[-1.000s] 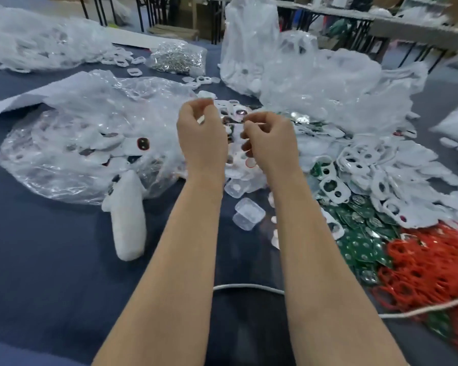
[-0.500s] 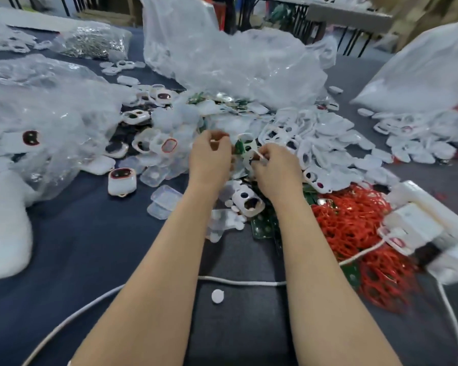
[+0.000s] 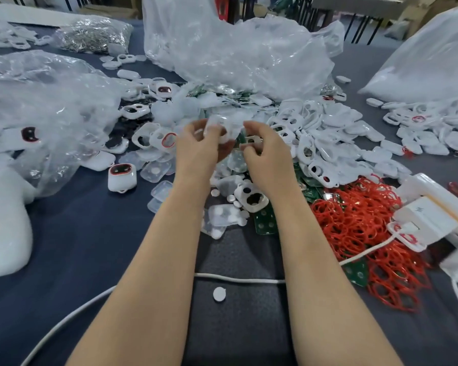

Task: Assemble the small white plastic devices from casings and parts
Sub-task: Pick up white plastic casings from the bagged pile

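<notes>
A: What is gripped by the left hand (image 3: 198,150)?

B: A clear plastic piece (image 3: 222,125) is pinched in its curled fingers, above the heap of parts.

A: And by the right hand (image 3: 269,157)?

B: A white casing (image 3: 252,140) is clasped in curled fingers, just beside the left hand; finer detail is blurred.

A: What is seen below?

B: 1 white device (image 3: 122,177) is set on the dark table (image 3: 90,247) at left; red rings (image 3: 354,223) are heaped at right.

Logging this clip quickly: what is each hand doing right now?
Left hand: grips a clear plastic piece.
Right hand: pinches a small white casing.
</notes>
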Motion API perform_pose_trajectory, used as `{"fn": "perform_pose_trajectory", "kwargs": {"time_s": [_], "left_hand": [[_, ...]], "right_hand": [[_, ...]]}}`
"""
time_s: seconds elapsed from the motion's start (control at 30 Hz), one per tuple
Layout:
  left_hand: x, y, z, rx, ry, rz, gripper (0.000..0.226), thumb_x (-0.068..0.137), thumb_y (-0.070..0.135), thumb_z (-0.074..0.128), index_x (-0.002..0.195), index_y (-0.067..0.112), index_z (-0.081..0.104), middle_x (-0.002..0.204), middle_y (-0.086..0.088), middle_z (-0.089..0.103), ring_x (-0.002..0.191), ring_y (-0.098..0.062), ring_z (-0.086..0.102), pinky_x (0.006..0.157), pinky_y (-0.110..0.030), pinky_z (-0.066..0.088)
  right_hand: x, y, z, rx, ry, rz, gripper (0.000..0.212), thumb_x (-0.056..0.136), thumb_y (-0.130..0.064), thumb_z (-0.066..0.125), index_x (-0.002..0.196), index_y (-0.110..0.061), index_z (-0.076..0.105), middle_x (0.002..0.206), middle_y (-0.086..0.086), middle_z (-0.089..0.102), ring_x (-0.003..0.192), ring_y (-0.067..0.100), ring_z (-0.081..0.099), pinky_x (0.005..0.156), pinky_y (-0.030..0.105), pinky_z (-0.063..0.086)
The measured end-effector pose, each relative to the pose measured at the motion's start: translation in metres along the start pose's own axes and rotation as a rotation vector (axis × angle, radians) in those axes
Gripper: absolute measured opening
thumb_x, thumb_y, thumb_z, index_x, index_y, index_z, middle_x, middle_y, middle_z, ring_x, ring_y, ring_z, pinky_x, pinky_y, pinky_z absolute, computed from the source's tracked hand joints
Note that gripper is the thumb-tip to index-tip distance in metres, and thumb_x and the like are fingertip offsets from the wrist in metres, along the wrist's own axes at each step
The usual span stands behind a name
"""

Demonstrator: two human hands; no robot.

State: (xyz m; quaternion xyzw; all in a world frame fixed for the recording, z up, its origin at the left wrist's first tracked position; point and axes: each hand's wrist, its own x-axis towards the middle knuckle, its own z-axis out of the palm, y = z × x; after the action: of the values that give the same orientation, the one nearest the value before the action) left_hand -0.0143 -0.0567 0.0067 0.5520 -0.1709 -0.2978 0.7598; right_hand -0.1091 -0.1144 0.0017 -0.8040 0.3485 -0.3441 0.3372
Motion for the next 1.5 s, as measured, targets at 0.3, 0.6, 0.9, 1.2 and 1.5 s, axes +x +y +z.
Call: {"fn": "perform_pose_trajectory", "kwargs": {"time_s": [0.3, 0.6, 0.9, 1.2, 1.5], "left_hand": [[0.013, 0.046, -0.048, -0.349, 0.260, 0.092, 0.015, 0.092, 0.007, 0.054, 0.106, 0.005, 0.054, 0.080, -0.004, 0.069, 0.070, -0.012, 0.071, 0.062, -0.022, 0.053], [0.001, 0.024, -0.023, -0.161, 0.039, -0.111, 0.015, 0.097, 0.017, 0.054, 0.106, 0.005, 0.054, 0.081, -0.006, 0.071, 0.068, -0.016, 0.073, 0.058, -0.022, 0.055], [-0.029, -0.008, 0.053, -0.009, -0.270, -0.275, 0.007, 0.096, 0.016, 0.055, 0.096, 0.009, 0.055, 0.092, -0.010, 0.070, 0.064, -0.015, 0.072, 0.054, -0.023, 0.056], [-0.026, -0.009, 0.052, 0.023, -0.243, -0.241, 0.008, 0.097, 0.013, 0.052, 0.090, 0.012, 0.052, 0.078, -0.002, 0.070, 0.071, -0.017, 0.069, 0.065, -0.027, 0.060], [0.001, 0.002, 0.011, 0.101, -0.104, -0.162, 0.004, 0.098, 0.012, 0.049, 0.097, 0.012, 0.053, 0.086, -0.004, 0.065, 0.074, -0.016, 0.066, 0.070, -0.026, 0.058]], "right_hand": [[0.013, -0.040, 0.060, -0.158, -0.180, 0.009, 0.027, 0.093, -0.021, 0.054, 0.118, -0.011, 0.063, 0.116, 0.010, 0.064, 0.104, 0.025, 0.059, 0.092, 0.037, 0.047], [-0.008, -0.019, -0.008, -0.362, -0.096, 0.254, 0.016, 0.090, -0.023, 0.061, 0.101, -0.014, 0.067, 0.101, 0.006, 0.068, 0.095, 0.022, 0.062, 0.083, 0.033, 0.051], [-0.058, 0.018, -0.089, -0.613, -0.148, 0.491, 0.030, 0.082, -0.014, 0.068, 0.112, -0.019, 0.065, 0.114, 0.007, 0.062, 0.100, 0.024, 0.058, 0.076, 0.027, 0.042], [-0.034, 0.018, -0.080, -0.259, 0.245, 0.264, 0.019, 0.090, -0.016, 0.062, 0.107, -0.014, 0.069, 0.105, 0.000, 0.069, 0.089, 0.009, 0.059, 0.076, 0.012, 0.039], [0.010, -0.012, -0.024, 0.512, 0.145, 0.223, 0.026, 0.091, 0.002, 0.055, 0.116, -0.005, 0.053, 0.106, 0.008, 0.064, 0.094, 0.017, 0.067, 0.081, 0.028, 0.058]]}}
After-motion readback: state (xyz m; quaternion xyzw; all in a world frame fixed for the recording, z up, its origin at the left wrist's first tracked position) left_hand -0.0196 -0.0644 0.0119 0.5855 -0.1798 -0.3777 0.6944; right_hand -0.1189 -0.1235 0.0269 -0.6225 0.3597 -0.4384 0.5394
